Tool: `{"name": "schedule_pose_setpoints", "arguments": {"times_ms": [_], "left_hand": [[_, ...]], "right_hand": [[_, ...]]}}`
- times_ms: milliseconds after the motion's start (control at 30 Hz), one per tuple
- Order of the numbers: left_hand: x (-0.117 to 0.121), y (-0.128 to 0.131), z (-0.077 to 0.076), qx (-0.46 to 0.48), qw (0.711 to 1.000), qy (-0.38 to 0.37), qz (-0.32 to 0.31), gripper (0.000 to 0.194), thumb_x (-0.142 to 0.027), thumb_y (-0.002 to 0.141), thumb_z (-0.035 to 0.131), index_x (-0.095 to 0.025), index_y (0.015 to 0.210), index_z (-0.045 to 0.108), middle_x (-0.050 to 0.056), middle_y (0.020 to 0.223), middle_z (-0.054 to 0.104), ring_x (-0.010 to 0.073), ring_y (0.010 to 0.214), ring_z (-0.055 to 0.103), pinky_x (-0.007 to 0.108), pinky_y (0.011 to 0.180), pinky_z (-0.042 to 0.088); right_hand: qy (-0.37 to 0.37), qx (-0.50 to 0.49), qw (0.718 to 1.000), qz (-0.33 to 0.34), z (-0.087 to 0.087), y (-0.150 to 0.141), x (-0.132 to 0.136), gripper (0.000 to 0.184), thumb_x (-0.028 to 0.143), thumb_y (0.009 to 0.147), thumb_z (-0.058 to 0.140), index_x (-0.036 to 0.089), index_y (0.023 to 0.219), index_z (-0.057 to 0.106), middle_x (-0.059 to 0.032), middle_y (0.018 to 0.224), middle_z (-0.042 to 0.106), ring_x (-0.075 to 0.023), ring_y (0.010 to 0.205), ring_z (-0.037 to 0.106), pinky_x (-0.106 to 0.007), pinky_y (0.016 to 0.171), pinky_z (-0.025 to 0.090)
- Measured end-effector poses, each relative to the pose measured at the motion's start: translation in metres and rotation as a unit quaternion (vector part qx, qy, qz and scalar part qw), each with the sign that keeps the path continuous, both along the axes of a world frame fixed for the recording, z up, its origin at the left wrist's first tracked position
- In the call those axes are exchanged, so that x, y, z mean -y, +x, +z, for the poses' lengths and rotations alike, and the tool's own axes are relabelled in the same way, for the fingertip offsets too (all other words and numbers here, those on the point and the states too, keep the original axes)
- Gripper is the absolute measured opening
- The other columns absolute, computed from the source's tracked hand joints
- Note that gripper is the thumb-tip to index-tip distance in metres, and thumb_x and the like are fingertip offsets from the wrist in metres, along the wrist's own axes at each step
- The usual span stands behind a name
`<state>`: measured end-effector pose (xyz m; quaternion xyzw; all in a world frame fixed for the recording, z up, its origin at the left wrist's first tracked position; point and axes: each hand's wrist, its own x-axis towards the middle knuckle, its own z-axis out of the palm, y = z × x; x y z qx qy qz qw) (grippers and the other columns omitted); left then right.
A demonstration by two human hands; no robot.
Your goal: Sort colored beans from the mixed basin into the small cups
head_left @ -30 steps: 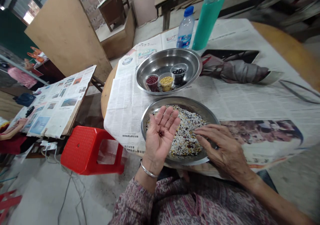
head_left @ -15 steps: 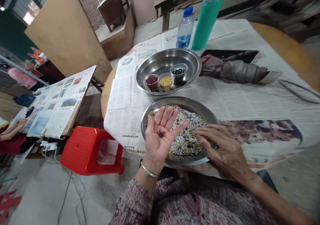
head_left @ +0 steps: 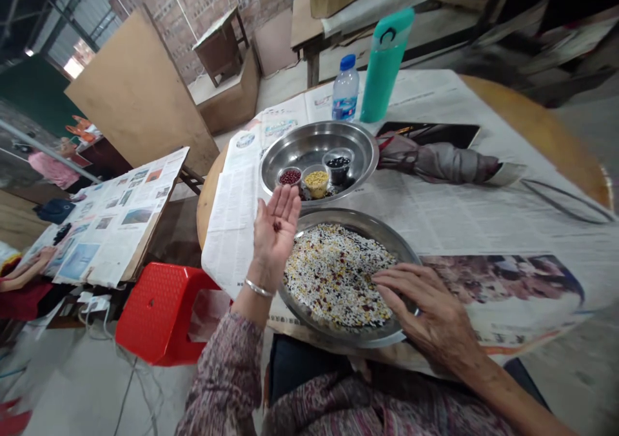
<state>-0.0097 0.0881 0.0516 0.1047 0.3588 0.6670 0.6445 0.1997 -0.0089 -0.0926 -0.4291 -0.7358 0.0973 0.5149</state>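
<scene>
My left hand [head_left: 275, 231] is held palm up with its fingers stretched out, and a few dark red beans [head_left: 277, 226] lie in the palm. It hovers just left of the near steel pan [head_left: 338, 220], close to the far steel pan [head_left: 309, 146]. The near pan is full of mixed white, yellow, red and black beans [head_left: 336, 275]. My right hand [head_left: 425, 310] rests flat, fingers spread, on the near pan's right side. In the far pan stand three small cups: red beans [head_left: 290, 177], yellow beans [head_left: 316, 180] and black beans [head_left: 337, 162].
Newspaper [head_left: 464, 210] covers the round table. A water bottle [head_left: 345, 94] and a teal flask [head_left: 384, 62] stand behind the far pan, with a folded grey umbrella [head_left: 435, 162] to the right. A red stool [head_left: 162, 317] and a paper-covered side table [head_left: 111, 210] are on the left.
My left hand has moved away from over the near pan, up and left towards the cup of red beans, still carrying the beans. The camera has tilted. My right hand has stayed put.
</scene>
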Motion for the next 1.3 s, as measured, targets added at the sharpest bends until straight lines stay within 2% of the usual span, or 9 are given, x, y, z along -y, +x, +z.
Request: {"name": "schedule_pose_setpoints", "arguments": {"times_ms": [167,300,467,700,833,967,1100,1233,1300], "left_hand": [[-0.088,-0.009,-0.002,-0.066,0.995,0.076,0.005,0.054,-0.041,0.108,0.027,-0.008,0.139,0.056,0.019,0.132,0.066,0.0279,0.133,0.057,0.044,0.106,0.051],[-0.135,-0.004,-0.015,-0.134,0.986,0.099,-0.003,0.059,-0.048,0.107,0.027,-0.006,0.130,0.061,0.020,0.130,0.067,0.0261,0.131,0.059,0.040,0.111,0.046],[-0.151,0.004,-0.027,-0.256,0.959,0.119,-0.033,0.056,-0.051,0.105,0.031,-0.012,0.101,0.071,0.015,0.113,0.074,0.0239,0.129,0.060,0.036,0.118,0.037],[-0.149,-0.001,-0.021,-0.248,0.957,0.141,-0.047,0.068,-0.053,0.106,0.019,-0.010,0.097,0.071,0.014,0.106,0.073,0.0212,0.117,0.067,0.033,0.110,0.043],[-0.126,-0.008,-0.017,-0.249,0.953,0.167,-0.037,0.053,-0.046,0.106,0.029,-0.013,0.099,0.070,0.010,0.104,0.071,0.0168,0.106,0.069,0.032,0.100,0.049],[-0.067,-0.017,-0.023,-0.355,0.906,0.215,-0.089,0.014,-0.029,0.094,0.062,-0.019,0.098,0.071,0.001,0.082,0.067,0.0078,0.070,0.061,0.023,0.073,0.050],[0.010,-0.029,-0.036,-0.521,0.799,0.202,-0.224,0.010,-0.025,0.089,0.069,-0.020,0.097,0.071,-0.003,0.072,0.061,0.0071,0.062,0.051,0.020,0.058,0.042],[0.069,-0.038,-0.053,-0.665,0.636,0.251,-0.302,0.011,-0.020,0.089,0.068,-0.019,0.100,0.070,0.000,0.083,0.063,0.0089,0.068,0.054,0.023,0.066,0.048],[0.088,-0.037,-0.060,-0.702,0.579,0.264,-0.320,0.015,-0.020,0.092,0.065,-0.019,0.106,0.068,0.001,0.092,0.063,0.0098,0.071,0.057,0.025,0.072,0.051]], "right_hand": [[0.012,0.011,1.000,0.001,-0.003,0.001,-0.001,0.015,0.019,0.090,0.063,0.026,0.103,0.068,-0.0022,0.094,0.075,-0.0230,0.094,0.067,-0.041,0.087,0.054],[0.016,0.021,1.000,-0.003,-0.004,0.001,-0.002,0.016,0.019,0.090,0.063,0.024,0.104,0.068,-0.0036,0.096,0.075,-0.0235,0.096,0.067,-0.041,0.087,0.055],[0.007,0.018,1.000,-0.007,-0.006,0.002,-0.001,0.018,0.019,0.090,0.062,0.025,0.106,0.068,-0.0036,0.096,0.075,-0.0239,0.097,0.067,-0.041,0.086,0.056],[-0.006,0.015,1.000,-0.006,-0.008,0.003,0.001,0.018,0.016,0.088,0.064,0.023,0.105,0.068,-0.0042,0.096,0.075,-0.0235,0.097,0.067,-0.041,0.089,0.054],[-0.004,0.009,1.000,-0.002,-0.002,0.002,0.001,0.018,0.013,0.087,0.065,0.022,0.103,0.068,-0.0044,0.095,0.075,-0.0228,0.097,0.066,-0.040,0.090,0.053],[-0.003,0.000,1.000,-0.007,0.004,0.000,0.001,0.019,0.010,0.086,0.066,0.022,0.100,0.068,-0.0041,0.093,0.075,-0.0226,0.095,0.066,-0.040,0.091,0.053],[0.000,0.007,1.000,-0.009,0.006,0.000,0.001,0.018,0.010,0.087,0.064,0.022,0.100,0.068,-0.0046,0.093,0.075,-0.0235,0.095,0.065,-0.042,0.090,0.054],[0.005,0.014,1.000,-0.011,0.006,-0.001,0.002,0.018,0.011,0.088,0.062,0.023,0.101,0.067,-0.0043,0.094,0.074,-0.0240,0.096,0.065,-0.043,0.090,0.054],[0.005,0.011,1.000,-0.015,0.006,-0.001,0.001,0.018,0.011,0.089,0.062,0.024,0.100,0.068,-0.0038,0.093,0.075,-0.0239,0.095,0.065,-0.043,0.090,0.054]]}}
